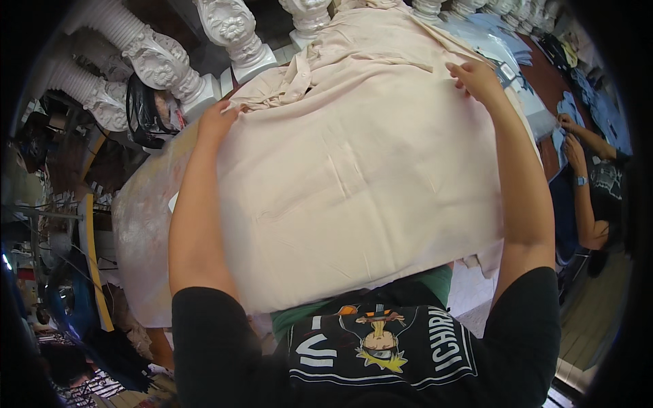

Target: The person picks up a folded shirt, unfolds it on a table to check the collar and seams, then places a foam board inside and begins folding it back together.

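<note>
A large beige garment (pixel 306 170) lies spread over the table in front of me, its lower edge hanging toward my body. It looks like a shirt; a folded band (pixel 297 78) and gathered cloth show at its far left. At that far left edge, my left hand (pixel 218 122) has its fingers closed on the cloth. My right hand (pixel 478 81) is over the garment's far right side, with fingers apart and lightly bent and nothing visible in them. Soft creases run through the middle of the cloth.
Ornate white balusters (pixel 235 34) line the far side. A black plastic bag (pixel 146 112) sits by them at the left. The plastic-covered table end (pixel 146 224) shows at left. On the right, another person's hands (pixel 571 139) handle light blue cloth (pixel 568 105).
</note>
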Demonstrator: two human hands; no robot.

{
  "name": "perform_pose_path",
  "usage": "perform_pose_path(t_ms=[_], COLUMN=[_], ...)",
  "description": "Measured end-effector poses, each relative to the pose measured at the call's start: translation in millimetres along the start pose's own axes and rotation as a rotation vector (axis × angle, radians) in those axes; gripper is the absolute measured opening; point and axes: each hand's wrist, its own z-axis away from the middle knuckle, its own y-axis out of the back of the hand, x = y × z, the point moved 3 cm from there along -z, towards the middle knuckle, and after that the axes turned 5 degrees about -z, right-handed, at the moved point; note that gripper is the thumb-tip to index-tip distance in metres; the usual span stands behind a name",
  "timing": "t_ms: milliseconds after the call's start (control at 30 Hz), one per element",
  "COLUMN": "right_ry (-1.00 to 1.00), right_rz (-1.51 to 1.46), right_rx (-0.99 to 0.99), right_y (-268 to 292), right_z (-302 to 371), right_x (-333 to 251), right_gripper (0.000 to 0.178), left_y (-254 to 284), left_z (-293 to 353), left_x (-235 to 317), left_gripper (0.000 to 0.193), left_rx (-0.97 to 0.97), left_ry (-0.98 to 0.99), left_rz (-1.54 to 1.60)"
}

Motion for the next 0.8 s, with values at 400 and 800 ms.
perform_pose_path(t_ms=[400,800], right_ry=[0.155,-0.024], right_rz=[-0.224,-0.481], right_rx=[0.138,0.086], right_y=[-29.3,-65.5], right_z=[-91.4,-208.0], right_x=[-22.0,10.6], right_gripper=[0.032,0.028], left_y=[-12.7,14.2], left_z=[-65.3,-62.1], left_x=[-2.9,-47.5], left_gripper=[0.038,0.055], left_rx=[0.242,0.218], left_ry=[0.169,0.369], left_rz=[0.532,0.216])
